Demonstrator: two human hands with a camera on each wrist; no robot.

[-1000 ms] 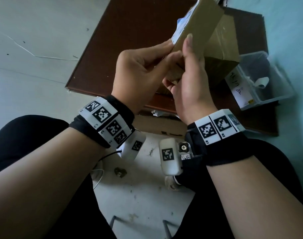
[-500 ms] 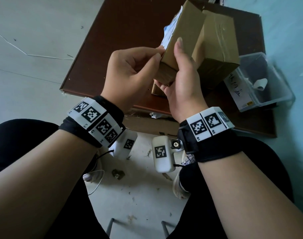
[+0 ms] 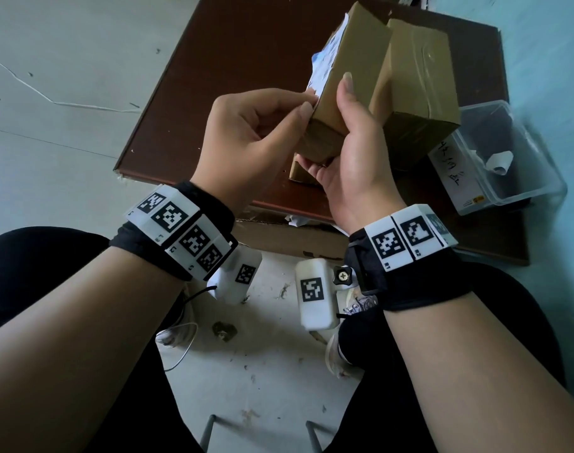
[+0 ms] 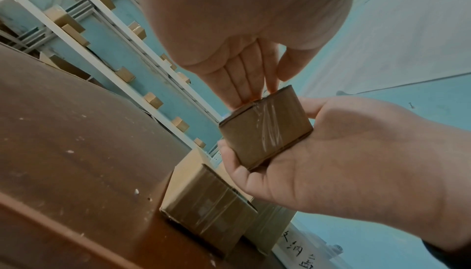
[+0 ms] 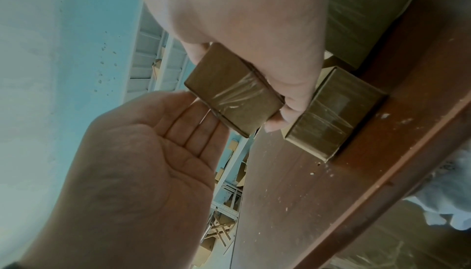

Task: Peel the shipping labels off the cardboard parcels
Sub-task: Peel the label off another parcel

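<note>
**A:** What did the head view show?

**B:** The right hand point(image 3: 351, 165) gripped a small cardboard parcel point(image 3: 347, 70) above a brown board point(image 3: 233, 70), thumb up its near face, fingers curled under the lower end. The parcel stood tilted, with a white and blue shipping label point(image 3: 326, 57) on its left face, crumpled along the edge. The left hand point(image 3: 253, 138) had its fingers bent, thumb and forefinger meeting at the label's lower corner. Whether paper was really pinched there, I could not tell.

**A:** Anything else on the board?

**B:** A larger taped parcel point(image 3: 416, 80) just behind the held one, and a clear plastic bin point(image 3: 507, 178) to the right with handwriting on its side.

**A:** And the left wrist view?

**B:** The left hand's fingers point(image 4: 242, 80) lay close together and fairly straight, tips against the parcel's point(image 4: 265, 128) upper edge, thumb apart. The right hand point(image 4: 331, 156) cupped the box, its taped end facing the camera. Another parcel point(image 4: 203, 207) sat on the board below.

**A:** The right wrist view?

**B:** The right hand point(image 5: 267, 51) wrapped round the parcel point(image 5: 231, 96) from above. The left hand point(image 5: 142, 162) showed its palm, fingertips reaching the box's edge. Shelving point(image 5: 150, 61) stood behind.
</note>
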